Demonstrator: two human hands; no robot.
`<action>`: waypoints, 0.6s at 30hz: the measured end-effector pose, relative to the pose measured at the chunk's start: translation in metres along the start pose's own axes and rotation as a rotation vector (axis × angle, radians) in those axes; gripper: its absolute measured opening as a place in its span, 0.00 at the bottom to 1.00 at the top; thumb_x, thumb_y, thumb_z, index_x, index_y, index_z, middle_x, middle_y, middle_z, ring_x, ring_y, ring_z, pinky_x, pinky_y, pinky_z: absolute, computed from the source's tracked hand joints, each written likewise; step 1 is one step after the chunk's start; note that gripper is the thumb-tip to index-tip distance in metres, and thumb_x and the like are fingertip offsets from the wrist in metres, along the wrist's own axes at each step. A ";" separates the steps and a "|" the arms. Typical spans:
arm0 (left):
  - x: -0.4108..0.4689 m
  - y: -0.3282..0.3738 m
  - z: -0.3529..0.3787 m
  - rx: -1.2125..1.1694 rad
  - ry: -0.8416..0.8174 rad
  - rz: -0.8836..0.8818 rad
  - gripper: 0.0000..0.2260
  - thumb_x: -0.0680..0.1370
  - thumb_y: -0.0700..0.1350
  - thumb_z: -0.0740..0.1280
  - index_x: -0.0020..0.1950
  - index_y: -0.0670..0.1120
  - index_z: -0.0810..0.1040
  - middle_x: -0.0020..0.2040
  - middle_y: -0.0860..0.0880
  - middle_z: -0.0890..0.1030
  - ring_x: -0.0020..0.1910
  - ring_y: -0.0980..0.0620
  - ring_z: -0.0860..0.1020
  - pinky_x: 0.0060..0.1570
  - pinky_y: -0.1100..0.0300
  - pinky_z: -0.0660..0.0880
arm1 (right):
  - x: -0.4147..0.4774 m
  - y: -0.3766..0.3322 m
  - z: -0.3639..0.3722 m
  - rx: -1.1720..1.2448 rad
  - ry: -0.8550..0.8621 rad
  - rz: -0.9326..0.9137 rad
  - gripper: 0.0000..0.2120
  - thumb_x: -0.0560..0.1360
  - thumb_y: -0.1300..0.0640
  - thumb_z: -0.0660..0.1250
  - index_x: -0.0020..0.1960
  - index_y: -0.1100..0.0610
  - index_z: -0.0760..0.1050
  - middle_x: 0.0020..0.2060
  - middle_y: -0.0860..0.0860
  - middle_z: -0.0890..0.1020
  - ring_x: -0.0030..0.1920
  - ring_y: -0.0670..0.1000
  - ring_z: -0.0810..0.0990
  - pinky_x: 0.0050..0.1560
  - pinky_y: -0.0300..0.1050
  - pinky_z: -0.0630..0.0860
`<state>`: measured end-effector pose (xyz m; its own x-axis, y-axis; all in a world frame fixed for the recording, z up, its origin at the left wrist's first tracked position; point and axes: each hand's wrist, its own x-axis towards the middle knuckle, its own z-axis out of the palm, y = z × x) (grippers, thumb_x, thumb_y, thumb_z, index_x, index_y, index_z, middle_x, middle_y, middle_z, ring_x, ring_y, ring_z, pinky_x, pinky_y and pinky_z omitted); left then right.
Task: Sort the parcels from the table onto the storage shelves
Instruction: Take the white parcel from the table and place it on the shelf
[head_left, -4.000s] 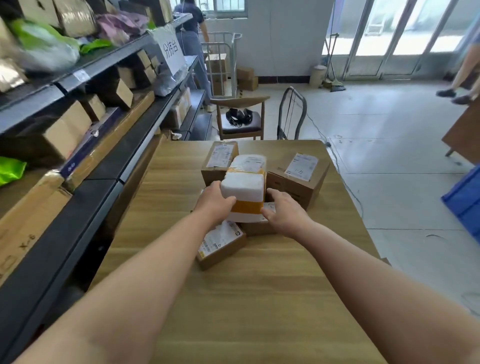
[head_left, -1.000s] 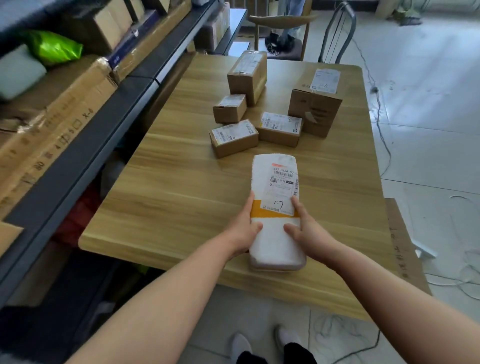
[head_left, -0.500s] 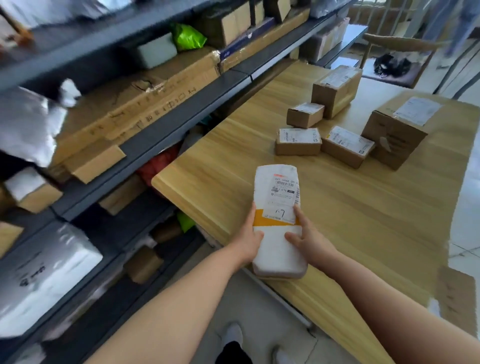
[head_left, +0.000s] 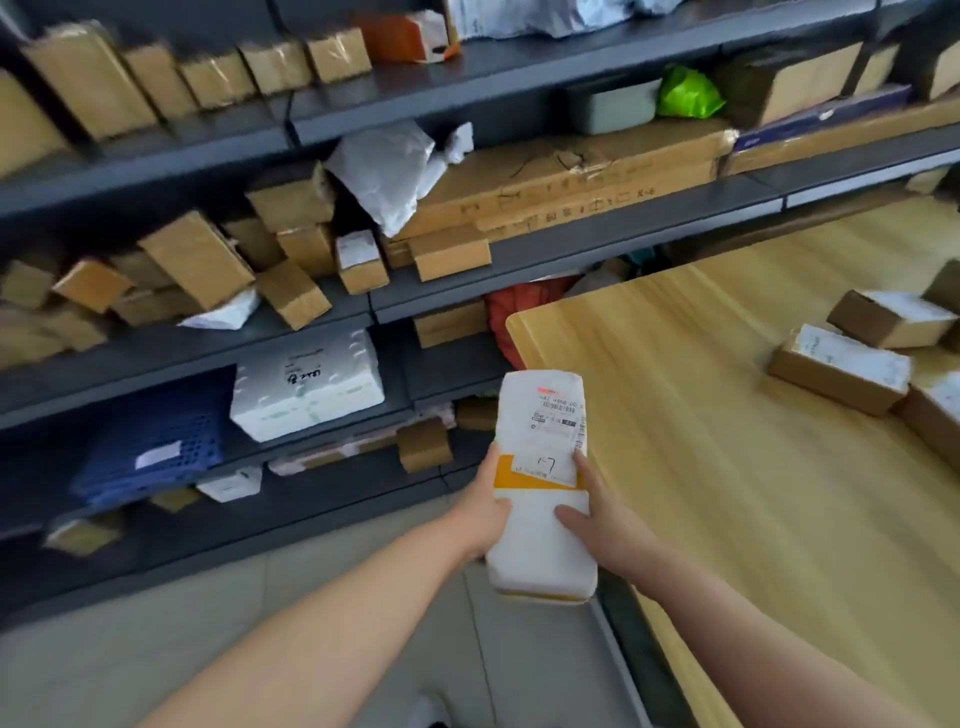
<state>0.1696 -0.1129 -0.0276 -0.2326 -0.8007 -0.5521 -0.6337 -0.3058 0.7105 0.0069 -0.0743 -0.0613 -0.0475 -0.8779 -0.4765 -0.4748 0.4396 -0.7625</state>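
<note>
The white parcel (head_left: 540, 483) is held in both hands at lower centre of the frame, off the near left corner of the wooden table (head_left: 727, 467) and in front of the grey storage shelves (head_left: 571, 244). The left hand (head_left: 485, 512) is curled around the parcel's left edge, thumb laid on top beside the orange band; the right hand (head_left: 597, 514) is clamped on the right edge, thumb pressed flat across the white face, fingers hidden beneath. The parcel's long axis is run almost straight up the frame, far end tipped slightly right, label side up. A shipping label with a barcode is seen on the upper half; the digits are too blurred to be read, though a handwritten mark like "1-7" is made out just above the band. On the shelves, "K-6" is printed on a long flat carton (head_left: 566, 182), and a scrawl is seen on a white box (head_left: 306, 384). Brown labelled boxes (head_left: 839, 369) are left at the table's right.
</note>
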 end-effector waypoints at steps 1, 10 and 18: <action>-0.004 -0.008 -0.012 -0.009 0.037 -0.025 0.32 0.82 0.39 0.54 0.78 0.63 0.44 0.68 0.48 0.73 0.60 0.46 0.75 0.59 0.55 0.74 | 0.004 -0.010 0.009 -0.014 -0.030 -0.021 0.35 0.80 0.53 0.61 0.78 0.43 0.43 0.70 0.49 0.70 0.61 0.52 0.74 0.60 0.45 0.71; -0.061 -0.090 -0.093 -0.195 0.313 -0.080 0.34 0.78 0.37 0.52 0.69 0.75 0.52 0.61 0.54 0.76 0.56 0.48 0.77 0.55 0.44 0.78 | 0.023 -0.087 0.112 -0.143 -0.247 -0.214 0.38 0.79 0.53 0.63 0.77 0.42 0.41 0.73 0.47 0.66 0.66 0.53 0.72 0.66 0.54 0.70; -0.140 -0.192 -0.178 -0.378 0.484 -0.207 0.31 0.78 0.40 0.50 0.58 0.80 0.50 0.52 0.58 0.76 0.48 0.49 0.78 0.35 0.54 0.78 | -0.003 -0.166 0.247 -0.339 -0.345 -0.387 0.37 0.78 0.51 0.63 0.77 0.43 0.43 0.71 0.45 0.69 0.65 0.52 0.73 0.60 0.46 0.70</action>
<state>0.4551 -0.0333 -0.0090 0.2818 -0.8203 -0.4977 -0.3056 -0.5684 0.7639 0.3033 -0.0981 -0.0414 0.4441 -0.8246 -0.3504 -0.6562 -0.0331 -0.7538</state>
